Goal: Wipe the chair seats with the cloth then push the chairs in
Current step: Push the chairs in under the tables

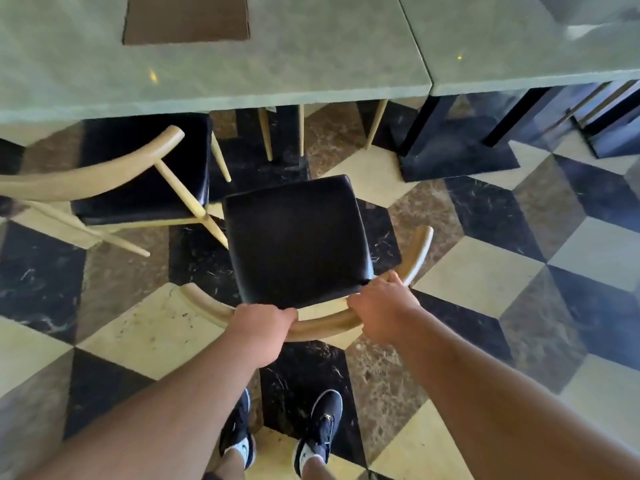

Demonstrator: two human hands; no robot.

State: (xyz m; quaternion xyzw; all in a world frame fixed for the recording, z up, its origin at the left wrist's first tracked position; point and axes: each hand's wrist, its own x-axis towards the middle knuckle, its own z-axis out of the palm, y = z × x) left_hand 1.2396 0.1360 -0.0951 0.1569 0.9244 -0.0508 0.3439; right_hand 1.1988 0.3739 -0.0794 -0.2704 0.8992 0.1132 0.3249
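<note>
A wooden chair with a black padded seat (294,237) stands in front of me, a short way out from the table. Its curved light-wood backrest (322,323) is nearest to me. My left hand (263,323) is closed over the backrest left of centre. My right hand (381,306) grips the same rail to the right. A second chair (145,168) with a black seat stands at the left, its front partly under the table and turned at an angle. No cloth is in view.
The pale green table (277,81) runs across the top, with a brown mat (187,19) on it. A second tabletop (519,46) adjoins on the right, on dark bases (450,147). The floor is patterned tile. My feet (284,438) stand behind the chair.
</note>
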